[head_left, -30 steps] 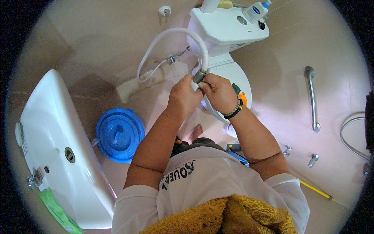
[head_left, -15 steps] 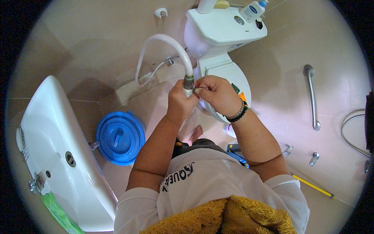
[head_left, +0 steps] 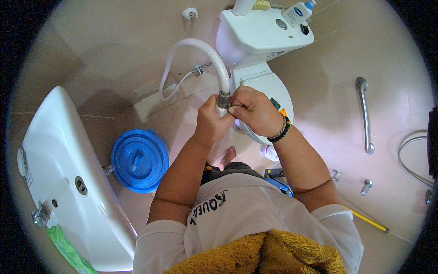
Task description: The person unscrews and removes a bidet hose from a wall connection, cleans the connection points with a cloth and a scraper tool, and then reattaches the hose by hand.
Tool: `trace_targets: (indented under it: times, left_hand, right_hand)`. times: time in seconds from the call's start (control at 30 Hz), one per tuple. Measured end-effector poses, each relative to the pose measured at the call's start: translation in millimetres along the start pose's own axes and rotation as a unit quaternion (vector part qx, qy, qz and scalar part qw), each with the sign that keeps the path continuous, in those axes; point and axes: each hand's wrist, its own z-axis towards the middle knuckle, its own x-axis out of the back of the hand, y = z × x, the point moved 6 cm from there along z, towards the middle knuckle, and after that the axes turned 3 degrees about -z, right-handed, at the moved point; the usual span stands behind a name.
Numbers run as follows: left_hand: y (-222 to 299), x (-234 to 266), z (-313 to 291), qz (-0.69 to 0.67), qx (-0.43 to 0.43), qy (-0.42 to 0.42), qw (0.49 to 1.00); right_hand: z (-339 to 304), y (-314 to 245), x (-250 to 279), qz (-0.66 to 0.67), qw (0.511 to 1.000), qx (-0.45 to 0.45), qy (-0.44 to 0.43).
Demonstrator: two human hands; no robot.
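Observation:
A white braided hose (head_left: 214, 57) arches down from the back wall side to a grey metal collar (head_left: 223, 99). Below the collar shows a white end piece (head_left: 221, 111). My left hand (head_left: 211, 119) is wrapped round this white piece, holding the hose end up in front of the toilet. Pressed against the side of the collar, my right hand (head_left: 255, 111) is closed in a pinch, thumb against bent fingers. What it pinches is mostly hidden by the fingers.
A white toilet (head_left: 269, 82) stands ahead with a pump bottle (head_left: 299, 13) on its tank. At left are a washbasin (head_left: 73, 182) and a lidded blue bucket (head_left: 139, 160). A valve (head_left: 198, 70) is on the back wall, a grab bar (head_left: 364, 114) on the right wall.
The hose end and both hands have shifted very slightly right. My right hand has turned a little at the collar, and the thin metal bit seen in its pinch earlier is now mostly covered.

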Motion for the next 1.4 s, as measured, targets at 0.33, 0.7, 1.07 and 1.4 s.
trace_targets:
  times: [0.33,0.7,1.07,1.4]
  left_hand:
    - [-3.2,-1.2,-1.9,-0.077,0.06,-0.088,0.991]
    - [-6.2,-5.2,-9.2,-0.194,0.183,-0.166,0.949]
    - [-22.4,-9.7,-6.3,-0.246,0.204,-0.085,0.944]
    - [5.2,-17.7,0.1,-0.004,0.069,0.042,0.997]
  right_hand:
    - [0.3,7.9,-2.3,0.07,0.996,0.043,-0.044]
    - [-3.8,26.2,-16.6,0.315,0.939,-0.061,-0.12]
    - [-15.3,47.4,-16.6,0.412,0.879,-0.237,-0.023]
    - [-24.5,2.8,10.0,-0.038,0.992,-0.045,0.107]
